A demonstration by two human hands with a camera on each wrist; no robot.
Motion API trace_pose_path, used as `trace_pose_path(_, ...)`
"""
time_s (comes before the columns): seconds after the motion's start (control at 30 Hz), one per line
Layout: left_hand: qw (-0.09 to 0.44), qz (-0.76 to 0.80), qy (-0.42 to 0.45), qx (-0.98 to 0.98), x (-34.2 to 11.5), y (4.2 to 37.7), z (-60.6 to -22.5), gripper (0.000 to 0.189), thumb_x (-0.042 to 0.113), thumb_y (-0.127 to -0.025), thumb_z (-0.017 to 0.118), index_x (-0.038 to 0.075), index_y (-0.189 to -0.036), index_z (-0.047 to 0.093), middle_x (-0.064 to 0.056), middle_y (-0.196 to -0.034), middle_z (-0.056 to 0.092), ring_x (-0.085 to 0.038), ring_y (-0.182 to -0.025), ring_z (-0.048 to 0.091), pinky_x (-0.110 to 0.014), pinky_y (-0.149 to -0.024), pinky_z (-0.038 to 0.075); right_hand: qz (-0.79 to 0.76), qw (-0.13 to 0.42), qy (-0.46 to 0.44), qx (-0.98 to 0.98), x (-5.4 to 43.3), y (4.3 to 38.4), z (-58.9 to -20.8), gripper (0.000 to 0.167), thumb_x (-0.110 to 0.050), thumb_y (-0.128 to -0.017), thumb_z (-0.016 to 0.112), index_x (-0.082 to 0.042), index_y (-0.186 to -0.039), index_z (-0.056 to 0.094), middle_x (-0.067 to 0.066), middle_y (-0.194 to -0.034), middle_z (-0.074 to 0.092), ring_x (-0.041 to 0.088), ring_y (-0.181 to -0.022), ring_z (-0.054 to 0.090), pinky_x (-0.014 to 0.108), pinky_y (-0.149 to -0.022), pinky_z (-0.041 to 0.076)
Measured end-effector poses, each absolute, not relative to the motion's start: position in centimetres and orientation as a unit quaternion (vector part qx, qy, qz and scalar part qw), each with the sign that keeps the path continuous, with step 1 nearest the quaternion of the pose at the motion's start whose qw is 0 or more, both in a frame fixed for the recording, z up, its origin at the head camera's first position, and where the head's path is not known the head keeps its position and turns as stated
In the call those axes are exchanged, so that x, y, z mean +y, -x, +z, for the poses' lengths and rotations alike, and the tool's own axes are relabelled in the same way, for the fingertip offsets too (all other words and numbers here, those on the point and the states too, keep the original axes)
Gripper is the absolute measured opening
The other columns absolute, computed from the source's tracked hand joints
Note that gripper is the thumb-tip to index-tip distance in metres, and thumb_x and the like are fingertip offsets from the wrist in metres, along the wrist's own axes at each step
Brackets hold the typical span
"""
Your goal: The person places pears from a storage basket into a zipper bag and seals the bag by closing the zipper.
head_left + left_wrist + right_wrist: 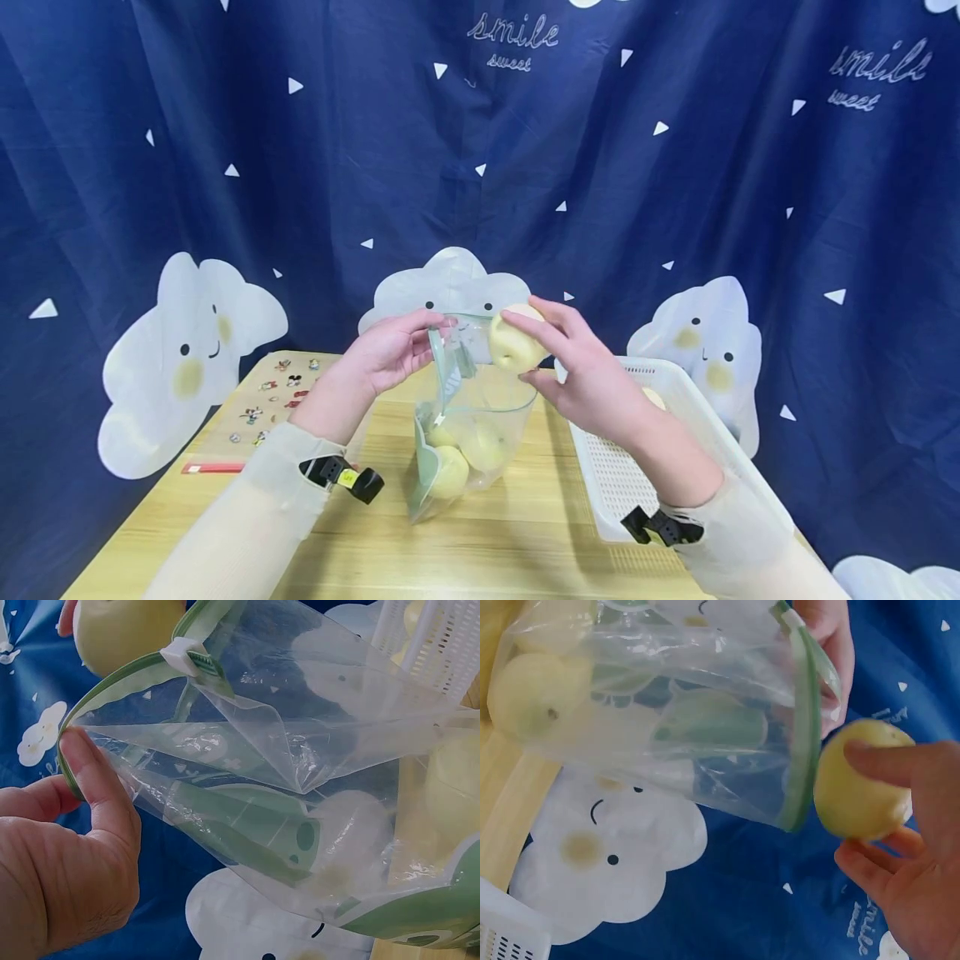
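"smile sweet" [513, 32] on twelve-o'clock curtain [480, 217], left hand [392, 350] pinching bag [480, 404] of fruits [450, 472], right hand [592, 375] gripping single fruit [514, 346], four-o'clock basket [615, 479]

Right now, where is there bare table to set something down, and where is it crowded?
Bare wood: the near strip of table between the sleeves, and a narrower strip between clear bag and white basket. Crowded: the middle, with left hand and right hand at the bag's mouth, and the left, under patterned sheet.
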State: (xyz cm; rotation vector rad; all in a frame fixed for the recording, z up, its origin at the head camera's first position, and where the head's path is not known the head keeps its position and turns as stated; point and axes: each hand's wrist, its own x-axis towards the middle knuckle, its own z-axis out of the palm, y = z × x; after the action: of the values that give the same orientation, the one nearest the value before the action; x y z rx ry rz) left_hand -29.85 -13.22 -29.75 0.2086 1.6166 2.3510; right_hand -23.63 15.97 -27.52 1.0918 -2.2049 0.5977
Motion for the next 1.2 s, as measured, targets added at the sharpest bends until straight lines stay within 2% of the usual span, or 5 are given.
trace_pose_path(0.13, 0.138, 0.816, -0.073, 0.557, -13.2, 29.7, -29.5, 0.016, 0.013, -0.112, 0.059, 0.003, -0.120, 0.068, 0.001, -0.096, 0.074, -0.003, -0.081, 0.071, -0.012, -0.073, 0.063, 0.199, 0.276, -0.434, -0.834, 15.0, 23.9, -28.0, 0.077, -0.009, -0.088, 0.093, -0.021, -0.156, 0.060, 0.016, -0.156, 0.058, 0.033, -0.140, 0.064, 0.047, -0.103, 0.064)
trace_pose_path(0.33, 0.125, 0.830, -0.070, 0.539, -13.1, 29.7, -29.3, 0.021, 0.010, -0.113, 0.055, 0.006, -0.103, 0.073, 0.001, -0.087, 0.074, -0.002, -0.074, 0.070, -0.010, -0.066, 0.061, 0.206, 0.311, -0.439, -0.817, 14.4, 24.4, -28.5, 0.068, -0.011, -0.095, 0.087, -0.016, -0.157, 0.058, 0.009, -0.146, 0.065, 0.026, -0.133, 0.067, 0.044, -0.108, 0.062)
trace_pose_path(0.7, 0.136, 0.858, -0.062, 0.492, -14.2, 29.9, -29.6, 0.021, 0.008, -0.115, 0.048, 0.004, -0.109, 0.067, -0.002, -0.096, 0.070, -0.001, -0.073, 0.070, -0.009, -0.068, 0.061, 0.223, 0.296, -0.370, -0.852, 16.3, 23.7, -29.3, 0.048, -0.008, -0.099, 0.078, -0.012, -0.146, 0.067, 0.006, -0.134, 0.072, 0.024, -0.124, 0.071, 0.047, -0.102, 0.062)
trace_pose_path(0.97, 0.140, 0.857, -0.067, 0.492, -13.8, 30.1, -30.2, 0.019, 0.010, -0.115, 0.049, 0.004, -0.110, 0.067, -0.001, -0.093, 0.068, -0.002, -0.070, 0.068, -0.010, -0.067, 0.060, 0.233, 0.275, -0.394, -0.845, 16.0, 22.4, -30.4, 0.036, -0.009, -0.099, 0.076, -0.014, -0.135, 0.072, 0.000, -0.115, 0.075, 0.017, -0.098, 0.075, 0.035, -0.082, 0.066)
trace_pose_path(1.2, 0.139, 0.848, -0.067, 0.508, -13.0, 29.9, -30.5, 0.015, 0.012, -0.115, 0.052, 0.006, -0.111, 0.065, 0.001, -0.088, 0.070, -0.003, -0.070, 0.070, -0.011, -0.067, 0.061, 0.206, 0.273, -0.445, -0.828, 14.7, 21.1, -31.5, 0.026, -0.008, -0.096, 0.077, -0.013, -0.122, 0.074, -0.004, -0.106, 0.076, 0.008, -0.083, 0.073, 0.019, -0.069, 0.061)
